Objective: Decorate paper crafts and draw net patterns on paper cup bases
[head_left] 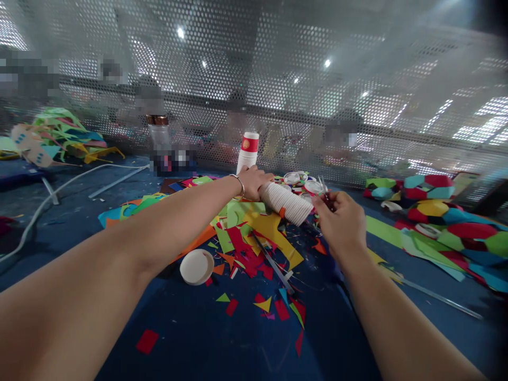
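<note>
My left hand point(254, 182), with a bracelet at the wrist, is closed round the far end of a stack of white paper cups point(289, 203). This stack lies slanted, its near end towards my right hand. Behind the left hand stands an upright stack of paper cups point(248, 151), the top one with a red band; its lower part is hidden. My right hand point(341, 219) is closed on what look like small scissors point(323, 188), shiny tips up, beside the lying cups. Coloured paper scraps point(246, 248) spread below both hands.
A round white cup or lid point(197, 267) sits front left. Tape rolls point(313, 187) lie behind the cups. Paper-patch balls point(472, 238) are at right, a paper heap point(59, 135) at left. A white cable point(55, 190) crosses the left side. A perforated metal screen point(278, 79) rises behind.
</note>
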Tool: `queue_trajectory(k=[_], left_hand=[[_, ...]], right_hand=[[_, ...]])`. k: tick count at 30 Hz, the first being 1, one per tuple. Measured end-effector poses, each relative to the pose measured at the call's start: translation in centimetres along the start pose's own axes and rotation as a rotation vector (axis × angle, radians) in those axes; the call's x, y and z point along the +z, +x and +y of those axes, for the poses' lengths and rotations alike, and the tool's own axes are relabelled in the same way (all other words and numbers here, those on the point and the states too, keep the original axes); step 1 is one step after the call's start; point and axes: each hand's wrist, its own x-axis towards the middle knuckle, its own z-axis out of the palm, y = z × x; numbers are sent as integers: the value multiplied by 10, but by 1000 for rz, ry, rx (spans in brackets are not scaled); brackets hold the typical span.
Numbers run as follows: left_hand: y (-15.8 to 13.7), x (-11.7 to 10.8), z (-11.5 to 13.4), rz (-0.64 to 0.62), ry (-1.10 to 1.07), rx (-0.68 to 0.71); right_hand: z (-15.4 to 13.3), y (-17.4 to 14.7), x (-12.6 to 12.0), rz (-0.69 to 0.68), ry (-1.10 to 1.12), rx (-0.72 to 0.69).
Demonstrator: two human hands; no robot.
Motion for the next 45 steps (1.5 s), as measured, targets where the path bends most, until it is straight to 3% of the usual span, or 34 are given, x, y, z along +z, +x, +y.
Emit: queue_trajectory(k=[6,10,13,18,21,24,29,37,41,45], left_hand=[[-4,-12,8,107,-54,-158],[-25,-28,5,44,-132,-188],[-60,-53,2,-95,-246,-146],[-150,-96,11,-289,-449,-95],[-198,-102,24,-336,-478,-136],[-226,-94,33,-319,-471,-211],[-234,-78,32,-243,-531,-270],[-231,-73,40,80,-734,-399],[-230,-66,47,175,-967,-434],[-230,-61,50,158,-1320,-408]], right_hand=[[-26,-7,-7,-15,17,-48],[-32,-9,-8,-34,18,-67],[-37,-12,-9,-60,33,-78],[-52,-21,-8,-127,90,-103],[-64,-30,-5,-203,148,-124],[-78,-42,-1,-305,214,-141],[-101,-67,5,-509,305,-146],[-128,-90,6,-792,414,-115],[-129,-92,6,-832,449,-100],[-128,-93,3,-788,451,-108]])
